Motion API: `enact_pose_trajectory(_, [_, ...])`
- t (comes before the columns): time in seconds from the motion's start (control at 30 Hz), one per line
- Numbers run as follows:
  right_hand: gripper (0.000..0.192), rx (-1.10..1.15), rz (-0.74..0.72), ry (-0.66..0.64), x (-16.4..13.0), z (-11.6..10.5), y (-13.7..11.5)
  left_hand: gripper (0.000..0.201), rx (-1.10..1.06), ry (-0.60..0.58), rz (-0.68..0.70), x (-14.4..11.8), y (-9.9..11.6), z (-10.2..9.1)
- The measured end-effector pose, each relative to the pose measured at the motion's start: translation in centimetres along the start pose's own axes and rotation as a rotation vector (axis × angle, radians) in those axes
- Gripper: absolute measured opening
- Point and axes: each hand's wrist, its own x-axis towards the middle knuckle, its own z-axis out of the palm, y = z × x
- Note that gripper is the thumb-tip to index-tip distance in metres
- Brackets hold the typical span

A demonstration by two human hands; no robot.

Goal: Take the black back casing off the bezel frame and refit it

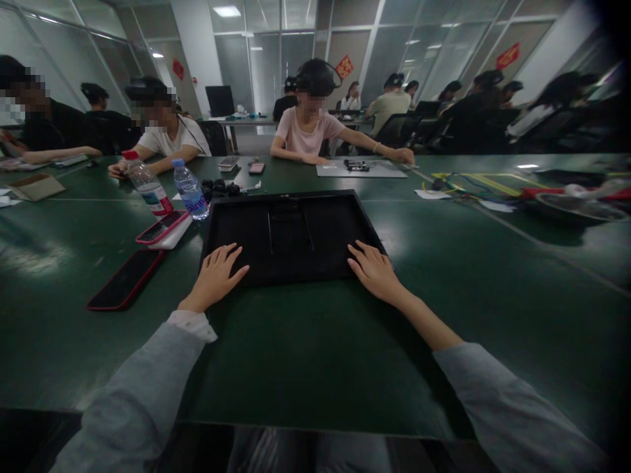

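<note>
Green table (315, 355): hands flank monitor (290, 236).

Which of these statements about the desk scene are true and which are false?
1. Both hands rest flat on the near edge of the black tray. True: left hand, right hand.
2. The tray is full of fruit. False: only thin bars show inside it.
3. Two water bottles stand left of the tray. True.
4. A phone with a red case lies right of the tray. False: it lies to the left.
5. The table is white. False: it is dark green.
</note>
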Motion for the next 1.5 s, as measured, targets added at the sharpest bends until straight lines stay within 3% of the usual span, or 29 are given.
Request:
enact_pose_trajectory(0.5, [0.064,0.048,-0.009,-0.019,0.0,0.0,0.3,0.068,-0.037,0.025,0.000,0.0,-0.3,0.3])
enact_pose_trajectory(0.77, [0.089,0.071,0.040,0.154,-0.1,1.0,0.3,0.078,-0.079,0.081,-0.001,-0.1,-0.5,0.7])
enact_pose_trajectory(0.9, [0.087,0.063,0.020,0.149,-0.1,1.1,0.4,0.078,-0.056,0.124,0.021,-0.1,-0.5,0.7])
enact_pose_trajectory(1.0, [0.085,0.053,0.033,0.137,-0.1,1.0,0.1,0.067,-0.022,0.132,0.052,-0.1,-0.1,0.7])
enact_pose_trajectory(1.3, [0.074,-0.027,0.002,0.060,-0.1,0.7,-0.3,0.059,0.047,0.039,0.136,-0.3,2.6,0.8])
enact_pose_trajectory(1.5, [0.072,-0.013,-0.038,0.036,0.1,1.2,0.1,0.055,0.000,0.018,0.147,-0.3,2.9,0.7])
